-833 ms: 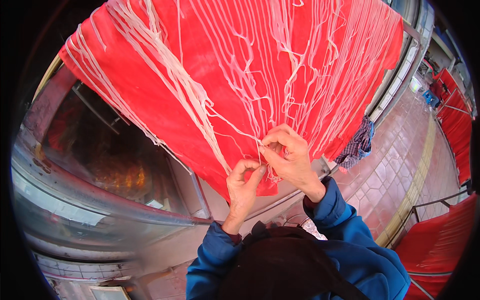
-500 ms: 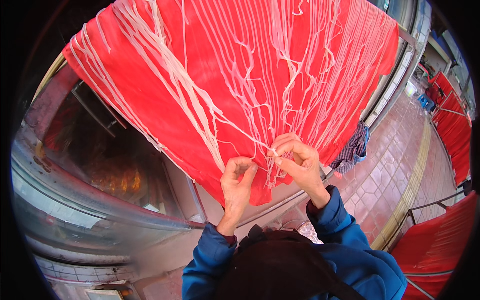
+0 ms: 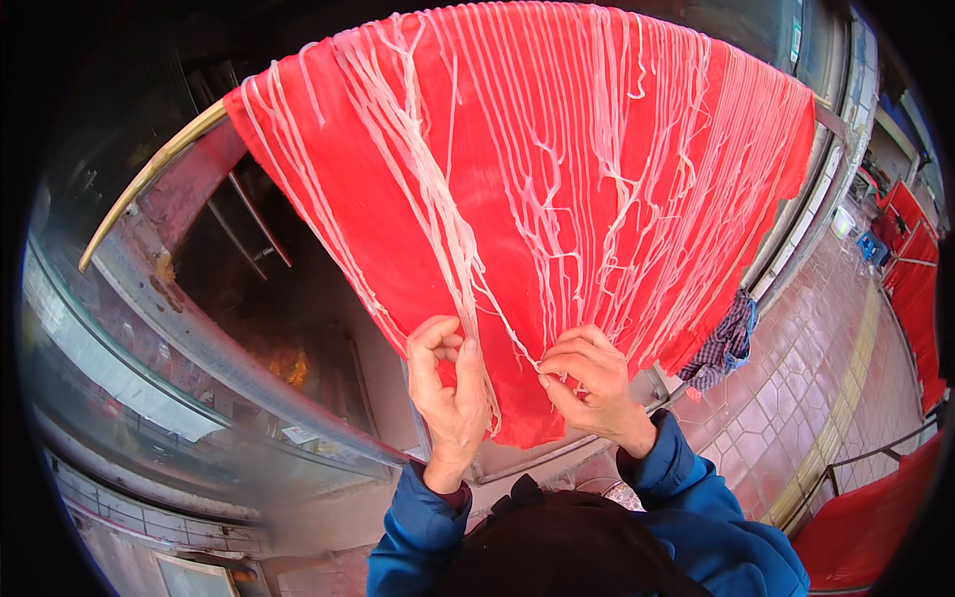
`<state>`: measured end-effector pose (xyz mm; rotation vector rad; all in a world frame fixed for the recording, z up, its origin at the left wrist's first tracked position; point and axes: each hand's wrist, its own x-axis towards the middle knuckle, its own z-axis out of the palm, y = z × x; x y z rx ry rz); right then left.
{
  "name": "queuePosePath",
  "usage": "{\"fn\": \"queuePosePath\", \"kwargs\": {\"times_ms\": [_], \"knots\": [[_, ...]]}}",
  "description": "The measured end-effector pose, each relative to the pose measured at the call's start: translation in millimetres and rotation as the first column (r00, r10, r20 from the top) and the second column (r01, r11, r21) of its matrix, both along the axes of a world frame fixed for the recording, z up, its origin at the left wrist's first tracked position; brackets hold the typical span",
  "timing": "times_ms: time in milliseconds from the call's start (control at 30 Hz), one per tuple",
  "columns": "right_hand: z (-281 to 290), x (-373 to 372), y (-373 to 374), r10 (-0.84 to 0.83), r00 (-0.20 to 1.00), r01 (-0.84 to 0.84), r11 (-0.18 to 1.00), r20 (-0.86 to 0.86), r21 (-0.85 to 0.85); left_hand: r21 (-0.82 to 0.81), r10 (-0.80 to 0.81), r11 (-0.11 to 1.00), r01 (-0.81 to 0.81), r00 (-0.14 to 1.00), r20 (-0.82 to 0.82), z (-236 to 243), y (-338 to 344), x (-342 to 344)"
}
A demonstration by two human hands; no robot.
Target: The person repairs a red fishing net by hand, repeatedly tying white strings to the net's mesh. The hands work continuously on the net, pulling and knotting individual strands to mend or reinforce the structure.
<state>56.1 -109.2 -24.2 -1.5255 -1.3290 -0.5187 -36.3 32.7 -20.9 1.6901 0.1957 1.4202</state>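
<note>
Thin whitish strands [image 3: 438, 199], soft and stringy, hang in rows and thicker bundles down a red cloth [image 3: 497, 224]. My right hand [image 3: 592, 388] pinches the low end of one strand [image 3: 507, 323], which is drawn taut down and right from the left bundle. My left hand [image 3: 448, 398] is raised beside that bundle's lower end, fingers half curled and thumb apart from them. The bundle runs just past its thumb, and I see nothing between the fingertips. Some strands farther right are tangled and kinked.
The cloth drapes over a rail whose yellowish end [image 3: 149, 184] sticks out at the left. A curved glass-and-metal frame [image 3: 189, 328] stands left of it. A dark checked cloth [image 3: 721, 343] hangs at the right, above a paved floor [image 3: 766, 408]. More red cloth [image 3: 880, 522] hangs farther right.
My left hand has moved slightly left, and its pinch has loosened beside the bundle. My right hand has lowered, still pinching the strand. The whole view has shifted, showing the cloth's top edge.
</note>
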Motion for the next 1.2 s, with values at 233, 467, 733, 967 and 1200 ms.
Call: {"fn": "queuePosePath", "kwargs": {"times_ms": [233,467,733,967,1200], "knots": [[2.6,4.8,-16.8,0.187,0.968,-0.180,0.982,-0.167,0.055,0.034,-0.002,0.999,0.003,1.000,-0.010,22.2,5.5,8.5],[-8.7,3.5,-32.0,0.306,0.813,-0.246,0.952,-0.496,0.184,0.210,0.206,0.958,-0.194,0.978,-0.039,19.2,5.6,15.7],[-5.8,-1.4,-27.0,0.113,0.891,-0.105,0.994,-0.440,0.044,0.189,0.136,0.972,-0.139,0.990,0.030,10.4,-4.3,2.8],[-5.1,-5.5,-22.3,0.124,0.897,-0.075,0.989,-0.423,0.131,0.080,0.189,0.978,-0.194,0.980,0.066,9.0,-13.6,-11.0],[-14.5,-11.7,-15.4,0.007,0.996,0.002,0.995,-0.088,0.098,-0.365,-0.463,0.836,0.409,0.884,-0.070,-7.9,-49.1,-6.2]]}}
